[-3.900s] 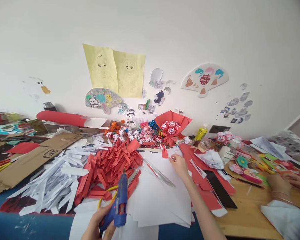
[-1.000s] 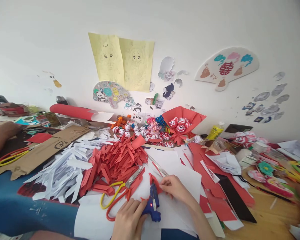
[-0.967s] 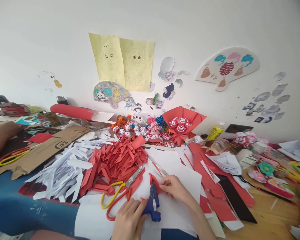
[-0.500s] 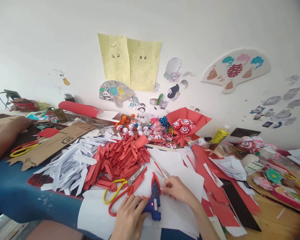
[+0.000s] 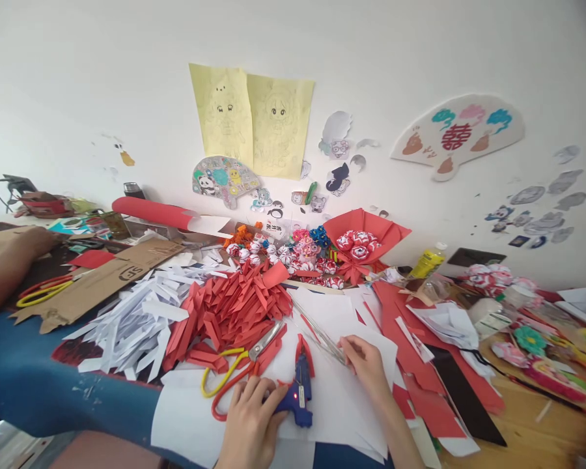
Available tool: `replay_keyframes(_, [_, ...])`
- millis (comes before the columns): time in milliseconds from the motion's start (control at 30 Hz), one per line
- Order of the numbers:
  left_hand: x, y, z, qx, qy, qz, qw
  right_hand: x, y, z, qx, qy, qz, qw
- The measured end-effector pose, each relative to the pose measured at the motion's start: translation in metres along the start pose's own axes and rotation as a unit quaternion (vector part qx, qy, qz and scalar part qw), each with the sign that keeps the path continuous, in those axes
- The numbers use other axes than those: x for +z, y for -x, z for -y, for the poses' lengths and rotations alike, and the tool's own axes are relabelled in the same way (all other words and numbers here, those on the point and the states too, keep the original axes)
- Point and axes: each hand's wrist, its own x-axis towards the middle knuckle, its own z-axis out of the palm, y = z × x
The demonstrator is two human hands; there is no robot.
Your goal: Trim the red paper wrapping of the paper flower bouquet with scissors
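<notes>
My left hand [image 5: 254, 417] has its fingers curled against the handle of a blue hot glue gun [image 5: 301, 384], which lies on white paper with a small red light lit. Beside that hand are scissors [image 5: 254, 355] with one yellow and one orange-red handle. Pinched together, the fingertips of my right hand [image 5: 364, 365] are at the near end of a bundle of thin silvery wires [image 5: 317, 326]. A heap of folded red paper strips [image 5: 234, 312] lies beyond the scissors, with white paper strips [image 5: 137, 319] to its left.
Another person's forearm [image 5: 10, 273] rests at the left, near cardboard [image 5: 97, 286] and a second pair of scissors [image 5: 43, 293]. Paper flowers, a red paper bouquet [image 5: 361, 241] and a yellow bottle [image 5: 427, 260] line the wall. Red sheets [image 5: 430, 397] cover the right side.
My right hand has moved right and slightly forward, away from the glue gun's tip, to the near end of the wires. My left hand stays at the glue gun.
</notes>
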Motion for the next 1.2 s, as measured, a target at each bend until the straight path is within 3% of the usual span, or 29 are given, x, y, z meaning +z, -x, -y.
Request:
replay_keyframes(400, [0.012,0.011,-0.012,-0.071,-0.041,-0.073,0.994,-0.013,0.002,-0.015,-0.009,0.023,-0.089,0.996])
replay_keyframes(667, [0.018,0.021,-0.012,-0.038,-0.094,-0.130,0.986,-0.015,0.007,-0.024,-0.094,0.223,-0.155,0.958])
replay_keyframes(800, [-0.003,0.021,-0.006,-0.046,-0.064,-0.125,0.989,-0.014,0.007,-0.028,-0.107,0.288,-0.159,0.938])
replay_keyframes(900, [-0.036,-0.002,0.003,-0.042,-0.001,-0.096,0.994,-0.012,0.007,-0.027,-0.103,0.308,-0.139,0.935])
replay_keyframes(1033, [-0.068,-0.070,0.003,0.040,-0.016,-0.029,0.999,-0.005,0.009,-0.019,-0.100,0.309,-0.122,0.938])
replay_keyframes(1100, [-0.066,-0.110,-0.003,0.079,-0.033,0.012,0.996,-0.001,0.008,-0.012,-0.102,0.312,-0.106,0.939])
replay_keyframes(1200, [-0.046,-0.162,-0.011,0.112,-0.042,0.047,0.992,0.002,-0.001,-0.002,-0.125,0.341,-0.061,0.930])
